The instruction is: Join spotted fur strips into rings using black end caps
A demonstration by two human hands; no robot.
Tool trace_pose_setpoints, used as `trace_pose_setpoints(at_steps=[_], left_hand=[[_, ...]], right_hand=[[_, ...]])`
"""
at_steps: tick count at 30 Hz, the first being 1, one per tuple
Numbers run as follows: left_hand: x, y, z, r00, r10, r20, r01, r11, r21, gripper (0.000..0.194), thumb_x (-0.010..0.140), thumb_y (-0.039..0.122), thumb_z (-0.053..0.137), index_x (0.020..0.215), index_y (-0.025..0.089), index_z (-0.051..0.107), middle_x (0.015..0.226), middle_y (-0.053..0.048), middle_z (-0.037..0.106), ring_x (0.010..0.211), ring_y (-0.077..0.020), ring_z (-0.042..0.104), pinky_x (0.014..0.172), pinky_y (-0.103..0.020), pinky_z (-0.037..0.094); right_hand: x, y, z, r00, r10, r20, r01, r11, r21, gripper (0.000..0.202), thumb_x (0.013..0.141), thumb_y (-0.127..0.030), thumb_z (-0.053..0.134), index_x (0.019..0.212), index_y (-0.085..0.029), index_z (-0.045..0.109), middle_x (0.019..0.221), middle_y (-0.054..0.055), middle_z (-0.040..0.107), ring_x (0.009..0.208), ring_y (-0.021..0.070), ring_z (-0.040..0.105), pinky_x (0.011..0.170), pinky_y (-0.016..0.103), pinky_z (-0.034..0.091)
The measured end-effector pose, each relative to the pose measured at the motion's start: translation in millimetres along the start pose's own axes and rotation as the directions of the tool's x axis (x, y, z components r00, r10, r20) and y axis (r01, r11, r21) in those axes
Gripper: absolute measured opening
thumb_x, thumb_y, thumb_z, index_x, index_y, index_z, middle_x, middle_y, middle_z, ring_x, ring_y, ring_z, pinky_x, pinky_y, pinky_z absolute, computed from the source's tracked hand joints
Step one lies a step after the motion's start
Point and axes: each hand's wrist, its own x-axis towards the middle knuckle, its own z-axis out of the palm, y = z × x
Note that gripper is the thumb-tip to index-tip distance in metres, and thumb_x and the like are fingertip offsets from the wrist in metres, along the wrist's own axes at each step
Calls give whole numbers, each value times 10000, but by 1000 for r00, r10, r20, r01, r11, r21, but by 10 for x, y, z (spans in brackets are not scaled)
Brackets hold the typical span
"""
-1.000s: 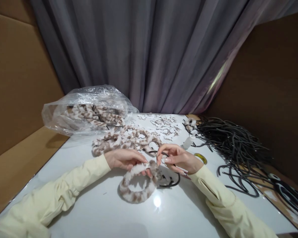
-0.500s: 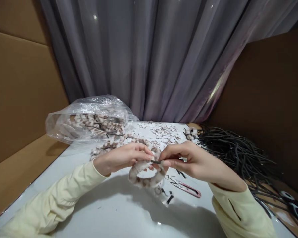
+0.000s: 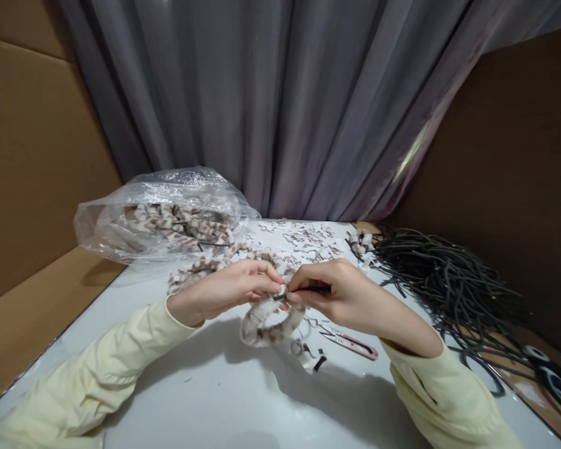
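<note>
A fluffy white and brown fabric ring (image 3: 266, 327) hangs below both hands, over the white table. My left hand (image 3: 243, 287) pinches the upper part of the ring from the left. Close beside it, the fingertips of my right hand (image 3: 330, 290) are pressed together at a short piece of black cord (image 3: 279, 297) by the top of the ring. The fingertips of the two hands nearly touch, and they partly hide the cord. Pink-handled snips (image 3: 353, 345) lie on the table right of the ring.
A clear plastic bag (image 3: 168, 218) with more fluffy pieces stands at the back left. Black cords (image 3: 439, 274) form a pile on the right, near black scissors (image 3: 558, 386). Small scraps (image 3: 308, 236) cover the back of the table (image 3: 206, 399). Cardboard walls and a grey curtain surround it.
My right hand has moved left, closer to my left hand, and less of the black cord shows between them. The view has shifted slightly.
</note>
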Motion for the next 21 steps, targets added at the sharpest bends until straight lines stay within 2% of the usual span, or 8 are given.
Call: trace_pose_setpoints(at_steps=[5, 8, 12, 14, 18, 21], left_hand=[[-11, 6, 20, 998, 60, -3, -59, 992, 108, 145, 729, 299, 594, 783, 167, 572, 697, 19, 562, 602, -99, 473, 541, -186, 324], [-4, 0, 30, 998, 61, -22, -58, 991, 122, 177, 751, 337, 578, 733, 163, 555, 680, 25, 519, 621, -101, 471, 556, -184, 334], [11, -10, 46, 996, 80, -26, -76, 988, 138, 199, 766, 343, 566, 695, 159, 535, 594, 46, 470, 537, -82, 400, 507, -187, 294], [14, -8, 55, 997, 72, -21, -69, 989, 132, 173, 756, 319, 570, 703, 157, 544, 601, 37, 511, 535, -84, 406, 506, -191, 294], [14, -14, 59, 998, 63, -20, -61, 994, 89, 119, 732, 274, 566, 745, 155, 558, 688, 4, 597, 623, -110, 507, 562, -202, 348], [23, -48, 40, 996, 93, 0, -92, 989, 120, 153, 747, 307, 575, 776, 159, 548, 704, -4, 617, 648, -126, 551, 573, -213, 375]], right_hand=[[2, 3, 24, 1000, 6, -17, -7, 1000, -29, 101, 785, -161, 557, 773, -143, 655, 569, -11, 608, 475, 69, 457, 482, 175, 324], [4, 10, 28, 999, 10, -41, -11, 999, -40, 100, 780, -153, 552, 771, -148, 652, 586, -6, 616, 493, 76, 480, 487, 177, 331], [3, 13, 28, 998, 19, -55, -20, 999, -24, 86, 765, -132, 556, 751, -154, 637, 588, -13, 616, 503, 77, 495, 498, 177, 344], [6, 10, 29, 998, 24, -65, -24, 1000, -6, 74, 756, -121, 561, 743, -152, 627, 606, -11, 622, 529, 83, 516, 518, 179, 358], [12, 8, 32, 997, 19, -70, -18, 1000, 7, 75, 752, -110, 560, 751, -152, 621, 625, -5, 630, 549, 91, 529, 530, 182, 371], [5, 13, 28, 998, 4, -62, -5, 1000, -11, 77, 753, -110, 560, 748, -153, 623, 613, -6, 626, 529, 86, 512, 514, 179, 357]])
